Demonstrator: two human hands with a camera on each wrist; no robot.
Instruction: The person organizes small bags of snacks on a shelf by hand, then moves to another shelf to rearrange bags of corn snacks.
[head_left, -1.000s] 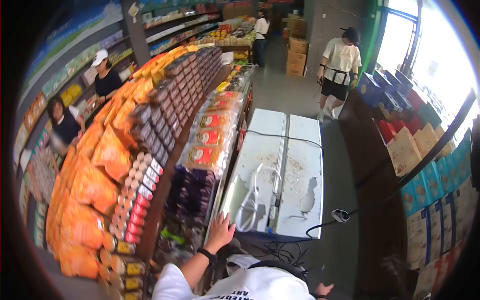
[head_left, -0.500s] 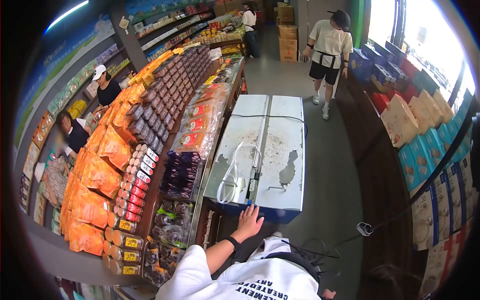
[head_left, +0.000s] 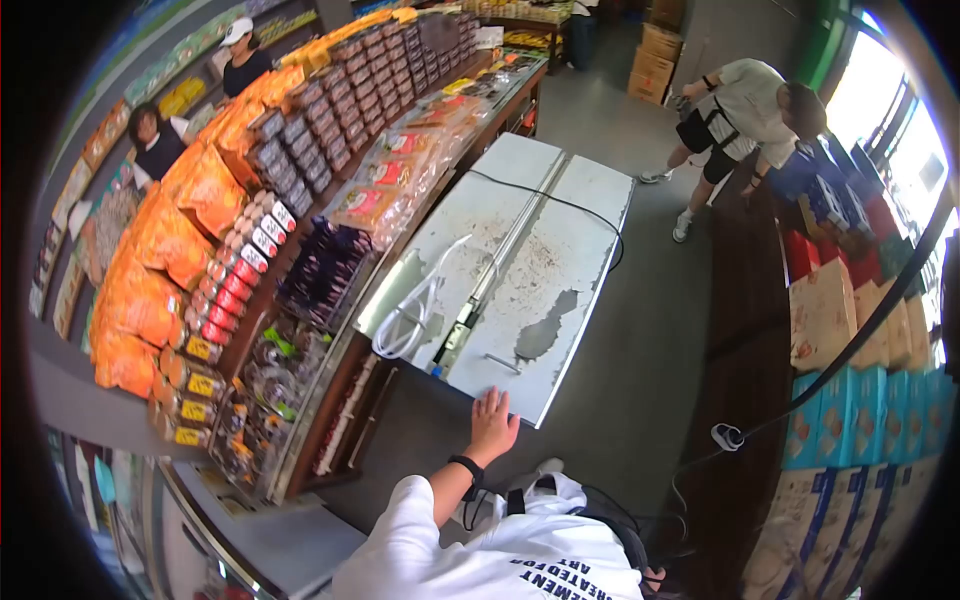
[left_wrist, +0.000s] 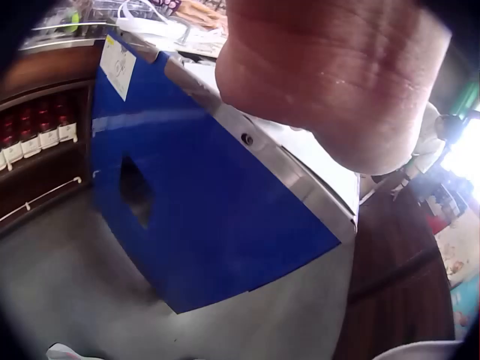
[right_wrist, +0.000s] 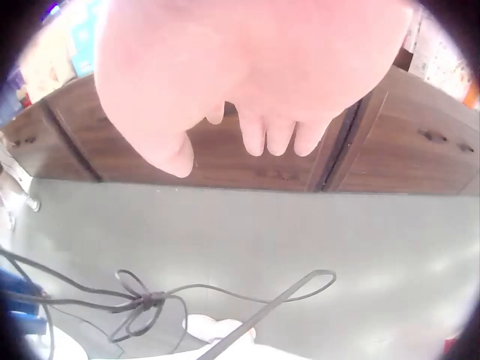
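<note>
Heavy-looking and rigid, the freezer (head_left: pixel 530 270) at twelve o'clock seemed best taken by its metal rim (left_wrist: pixel 300 182), the left hand (head_left: pixel 493 424) straight-fingered at its six-o'clock end, the right hand (right_wrist: pixel 251 67) loose, empty.

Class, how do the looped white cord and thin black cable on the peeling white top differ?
The white cord lies gathered in loops; the thin black cable runs in one curve. The cord is nearer the left hand; the cable is farther. Both lie on the white top.
</note>
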